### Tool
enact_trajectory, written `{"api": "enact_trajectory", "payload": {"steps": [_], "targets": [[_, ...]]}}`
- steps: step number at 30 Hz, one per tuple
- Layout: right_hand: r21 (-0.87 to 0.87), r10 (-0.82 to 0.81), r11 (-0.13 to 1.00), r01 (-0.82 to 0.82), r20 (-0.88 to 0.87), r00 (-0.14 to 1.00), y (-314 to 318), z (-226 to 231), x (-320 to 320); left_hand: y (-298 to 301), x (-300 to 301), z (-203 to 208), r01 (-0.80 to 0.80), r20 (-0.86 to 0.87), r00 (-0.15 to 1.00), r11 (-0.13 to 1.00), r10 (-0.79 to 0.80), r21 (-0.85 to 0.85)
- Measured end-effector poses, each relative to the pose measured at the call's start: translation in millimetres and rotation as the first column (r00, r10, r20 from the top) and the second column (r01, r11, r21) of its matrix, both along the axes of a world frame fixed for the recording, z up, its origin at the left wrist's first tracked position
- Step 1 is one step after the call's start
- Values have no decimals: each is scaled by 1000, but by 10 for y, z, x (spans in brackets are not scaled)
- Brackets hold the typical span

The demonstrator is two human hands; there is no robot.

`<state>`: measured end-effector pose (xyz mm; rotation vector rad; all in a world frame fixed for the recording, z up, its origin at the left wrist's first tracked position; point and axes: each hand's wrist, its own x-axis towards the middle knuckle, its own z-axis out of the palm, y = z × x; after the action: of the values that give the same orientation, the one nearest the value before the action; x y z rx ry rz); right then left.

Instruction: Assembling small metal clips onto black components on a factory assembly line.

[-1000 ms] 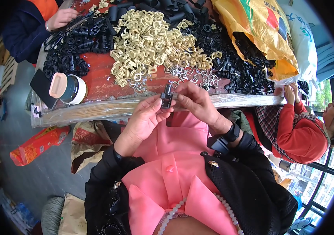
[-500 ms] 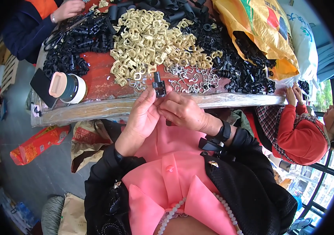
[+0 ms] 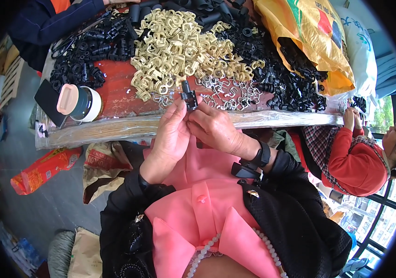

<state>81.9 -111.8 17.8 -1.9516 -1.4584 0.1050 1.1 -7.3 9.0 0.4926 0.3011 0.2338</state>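
Note:
Just over the table's near edge, both hands meet at a small black plastic fitting [image 3: 188, 97] with a narrow tube end pointing up and away. My left hand [image 3: 172, 132] grips it from the left, thumb against its side. My right hand [image 3: 214, 128] is closed at its lower right, fingers bent; whether a smaller part sits between those fingertips is hidden. Beyond the hands lie a heap of cream plastic clips [image 3: 172, 48] and a scatter of bent metal wire clips [image 3: 230, 95].
Black fittings lie heaped at left [image 3: 98, 46] and right [image 3: 290, 88]. A lidded cup [image 3: 89, 104] stands beside a dark phone-like slab [image 3: 47, 104]. A yellow sack [image 3: 318, 41] spills black parts. One co-worker's sleeve [image 3: 59, 21] reaches in far left; a co-worker in red [image 3: 355, 160] sits right.
The black fitting has tilted slightly, its tube end leaning left, and my hands have shifted a little with it. The far-left co-worker's arm has moved to the right.

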Motion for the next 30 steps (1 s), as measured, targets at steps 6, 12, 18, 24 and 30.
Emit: {"api": "enact_trajectory", "payload": {"steps": [6,12,18,24,30], "targets": [[9,43,999,-42,-78,996,-63,-4,30,27,-36,-57,63,27,998,997,-62,-32],[50,69,997,-61,-174,982,-256,249,160,25,-65,0,80,-65,995,997,-80,-15],[25,70,997,-73,95,993,-217,389,183,19,-115,-37,171,-106,979,985,-172,-15],[24,97,994,-104,201,975,-170,396,187,31,-139,-24,212,-178,962,977,-205,21],[-63,110,993,-101,164,980,-148,382,175,16,-145,-39,258,-257,940,960,-224,106]]}}
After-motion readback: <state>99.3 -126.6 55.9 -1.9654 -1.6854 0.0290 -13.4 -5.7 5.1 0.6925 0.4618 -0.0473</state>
